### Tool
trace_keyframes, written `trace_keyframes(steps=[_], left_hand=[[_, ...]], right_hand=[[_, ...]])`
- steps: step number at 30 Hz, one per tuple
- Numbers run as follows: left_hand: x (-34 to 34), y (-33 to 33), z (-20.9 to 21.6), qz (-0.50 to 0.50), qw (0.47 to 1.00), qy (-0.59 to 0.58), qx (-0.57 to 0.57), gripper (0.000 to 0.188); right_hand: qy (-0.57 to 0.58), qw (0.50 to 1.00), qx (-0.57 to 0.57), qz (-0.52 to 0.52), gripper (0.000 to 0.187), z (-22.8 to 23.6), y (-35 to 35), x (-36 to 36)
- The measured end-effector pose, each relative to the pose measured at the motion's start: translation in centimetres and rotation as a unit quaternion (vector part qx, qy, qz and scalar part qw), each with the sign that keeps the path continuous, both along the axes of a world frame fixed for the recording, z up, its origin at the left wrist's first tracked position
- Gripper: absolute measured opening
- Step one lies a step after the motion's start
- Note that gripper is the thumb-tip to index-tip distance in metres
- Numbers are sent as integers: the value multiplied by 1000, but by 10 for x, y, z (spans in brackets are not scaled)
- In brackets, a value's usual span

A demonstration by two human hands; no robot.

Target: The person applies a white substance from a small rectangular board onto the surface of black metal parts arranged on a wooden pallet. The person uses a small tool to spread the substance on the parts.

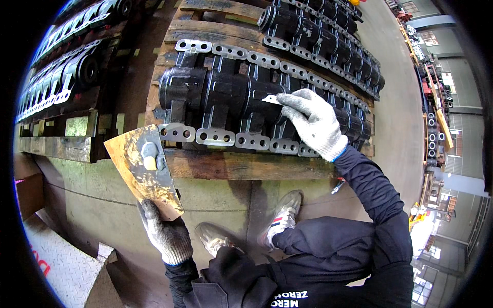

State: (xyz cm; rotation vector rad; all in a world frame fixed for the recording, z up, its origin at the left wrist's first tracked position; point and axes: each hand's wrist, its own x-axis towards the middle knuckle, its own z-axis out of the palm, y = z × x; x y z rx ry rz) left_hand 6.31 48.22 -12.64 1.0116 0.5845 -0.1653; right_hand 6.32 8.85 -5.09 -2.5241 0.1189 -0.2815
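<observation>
My left hand [167,236], in a grey-stained knit glove, grips the lower end of a flat tan board [126,156]. The board's face is smeared dark and tan, with a lump of grey and yellow paste [150,155] on it. In my right hand [316,123], gloved in white knit, a small white flat piece [270,99] is pinched between thumb and fingers. That piece is against or just over the top of a black cylindrical metal part [223,92]. Bare steel flanges [215,137] with drilled holes line both sides of the row.
A wooden pallet [246,165] carries the row, with a second black row [313,36] behind it. More such parts [67,77] rest on another pallet at the left. A patterned metal plate [61,262] is at lower left. My shoes [282,218] stand close to the pallet.
</observation>
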Motion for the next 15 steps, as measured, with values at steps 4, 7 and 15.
trace_keyframes(steps=[4,7,15], left_hand=[[3,0,5,6,997,16,-71,49],[3,-3,6,-2,996,8,-86,48],[3,-4,9,11,996,30,-82,45]], right_hand=[[-4,1000,17,-8,29,-3,-2,-1],[6,1000,4,-3,29,1,2,0],[17,1000,5,-17,29,-1,1,2]])
